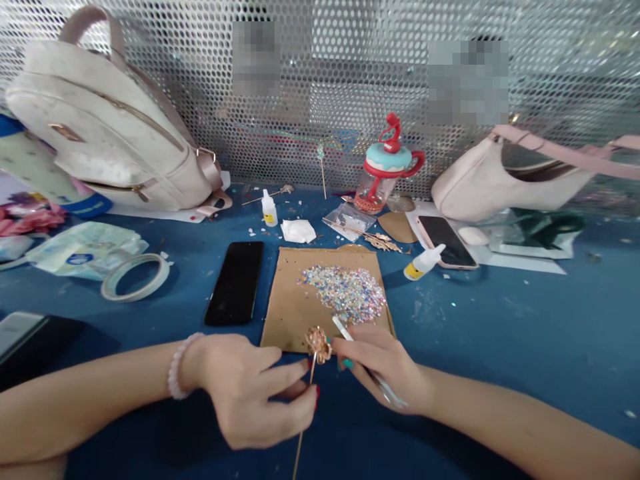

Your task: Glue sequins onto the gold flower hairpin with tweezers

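A thin metal stick with a gold flower-shaped head [317, 341], like a hair stick, is pinched upright and slightly tilted in my left hand [253, 393]. My right hand [385, 363] is closed round a slim white and silvery pen-like tool [342, 328]; its exact kind is unclear. The right fingertips are beside the flower head, and I cannot tell whether they touch it. Just beyond both hands lies a brown cardboard sheet [285, 303], with a heap of small multicoloured rhinestones [347, 291] spread on it.
A black phone [235, 283] and tape roll [136, 277] lie left. Small glue bottles [269, 210] stand around the board, one at right [423, 263]. Behind are a backpack [115, 127], red-lidded cup [385, 167], another phone [447, 241], pink handbag [520, 177] and perforated metal screen [350, 80].
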A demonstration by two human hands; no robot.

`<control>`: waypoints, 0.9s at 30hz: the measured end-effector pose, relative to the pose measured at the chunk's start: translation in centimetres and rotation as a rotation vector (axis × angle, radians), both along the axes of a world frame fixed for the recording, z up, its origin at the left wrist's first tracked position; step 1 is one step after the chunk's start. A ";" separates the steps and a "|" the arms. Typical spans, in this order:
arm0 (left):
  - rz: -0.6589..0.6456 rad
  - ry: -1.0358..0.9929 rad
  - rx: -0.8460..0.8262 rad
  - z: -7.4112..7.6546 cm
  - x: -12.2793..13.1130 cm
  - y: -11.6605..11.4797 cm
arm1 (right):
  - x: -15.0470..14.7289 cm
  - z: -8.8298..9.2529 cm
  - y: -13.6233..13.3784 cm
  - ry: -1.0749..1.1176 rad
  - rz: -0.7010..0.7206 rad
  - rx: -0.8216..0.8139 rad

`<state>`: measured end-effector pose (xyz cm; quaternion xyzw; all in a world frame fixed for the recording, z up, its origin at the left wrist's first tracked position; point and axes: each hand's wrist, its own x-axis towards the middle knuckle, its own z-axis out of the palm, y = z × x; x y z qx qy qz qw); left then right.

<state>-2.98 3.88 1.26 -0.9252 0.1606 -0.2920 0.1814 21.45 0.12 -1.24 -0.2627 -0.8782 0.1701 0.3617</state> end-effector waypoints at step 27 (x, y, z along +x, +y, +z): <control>-0.061 0.190 -0.127 -2.0 0.1 0.2 | 0.5 -0.1 0.5 0.145 0.013 -0.177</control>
